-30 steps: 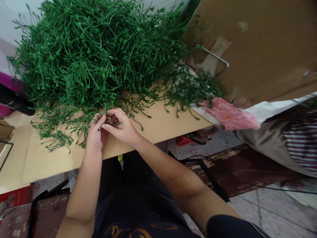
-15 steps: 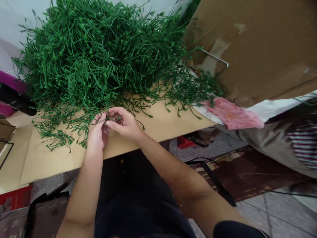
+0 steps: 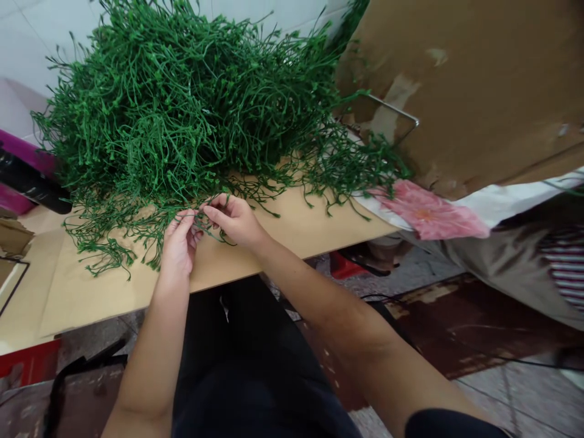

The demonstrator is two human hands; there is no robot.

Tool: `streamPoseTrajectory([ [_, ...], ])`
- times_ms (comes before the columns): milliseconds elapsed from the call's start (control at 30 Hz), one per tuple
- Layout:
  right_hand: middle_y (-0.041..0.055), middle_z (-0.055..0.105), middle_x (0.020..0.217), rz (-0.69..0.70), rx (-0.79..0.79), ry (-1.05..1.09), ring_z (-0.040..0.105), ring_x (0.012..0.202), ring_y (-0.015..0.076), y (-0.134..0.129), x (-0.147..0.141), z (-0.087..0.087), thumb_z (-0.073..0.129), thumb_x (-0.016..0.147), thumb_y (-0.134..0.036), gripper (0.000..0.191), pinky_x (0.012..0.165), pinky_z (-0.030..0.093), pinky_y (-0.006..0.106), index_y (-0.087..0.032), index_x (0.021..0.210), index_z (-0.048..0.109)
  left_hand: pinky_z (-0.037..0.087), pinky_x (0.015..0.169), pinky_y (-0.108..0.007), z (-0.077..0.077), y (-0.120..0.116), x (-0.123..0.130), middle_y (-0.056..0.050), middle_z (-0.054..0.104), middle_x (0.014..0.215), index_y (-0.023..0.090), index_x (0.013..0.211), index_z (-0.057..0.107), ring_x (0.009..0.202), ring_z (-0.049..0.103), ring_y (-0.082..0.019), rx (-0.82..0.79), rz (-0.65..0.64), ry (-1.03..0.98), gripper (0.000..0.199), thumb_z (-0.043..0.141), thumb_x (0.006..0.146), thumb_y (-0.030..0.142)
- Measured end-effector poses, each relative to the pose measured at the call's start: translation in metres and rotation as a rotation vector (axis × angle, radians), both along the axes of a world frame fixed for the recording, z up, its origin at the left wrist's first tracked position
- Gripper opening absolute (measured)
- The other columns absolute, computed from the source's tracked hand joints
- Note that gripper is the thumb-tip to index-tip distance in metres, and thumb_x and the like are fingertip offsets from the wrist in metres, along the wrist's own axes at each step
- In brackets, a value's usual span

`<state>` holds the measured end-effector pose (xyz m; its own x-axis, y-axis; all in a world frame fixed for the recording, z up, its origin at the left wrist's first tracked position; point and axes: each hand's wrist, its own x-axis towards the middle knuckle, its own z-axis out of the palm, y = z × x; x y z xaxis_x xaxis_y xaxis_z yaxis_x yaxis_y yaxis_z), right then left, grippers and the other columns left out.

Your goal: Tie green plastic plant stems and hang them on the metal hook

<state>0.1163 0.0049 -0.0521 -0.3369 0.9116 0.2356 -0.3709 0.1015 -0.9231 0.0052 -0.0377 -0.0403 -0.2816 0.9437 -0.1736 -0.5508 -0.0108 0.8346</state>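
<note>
A big heap of green artificial plant stems, thin and branching with small tips, lies along the back of the tan board. At the heap's front edge my left hand pinches a green plastic stem between thumb and fingers. My right hand is just to its right, with thumb and forefinger closed on the same stem near the left fingertips. Part of the stem is hidden by my fingers. Loose stems spread over the board left of my hands.
A large brown cardboard sheet with a bent metal wire stands at right. Below it lies a pink flower-like piece on white cloth. A person in a striped garment sits at right. A black cylinder is at far left.
My right hand has shifted slightly right and up, its fingers more drawn together at the stem. The left hand stays nearly in place. The camera view moved a little.
</note>
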Motion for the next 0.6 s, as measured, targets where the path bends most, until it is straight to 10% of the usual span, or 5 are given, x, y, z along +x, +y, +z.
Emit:
streamPoseTrajectory([
  [600, -0.0064, 0.048, 0.057, 0.026, 0.043, -0.086, 0.044, 0.051, 0.0045, 0.0006, 0.009, 0.0032, 0.075, 0.051, -0.055, 0.049, 0.049, 0.038, 0.021, -0.017, 0.064, 0.048, 0.038, 0.049, -0.015, 0.0027, 0.0006, 0.0061, 0.007, 0.059, 0.065, 0.017, 0.072, 0.053, 0.053, 0.053, -0.003, -0.036, -0.027, 0.128, 0.025, 0.074, 0.058, 0.016],
])
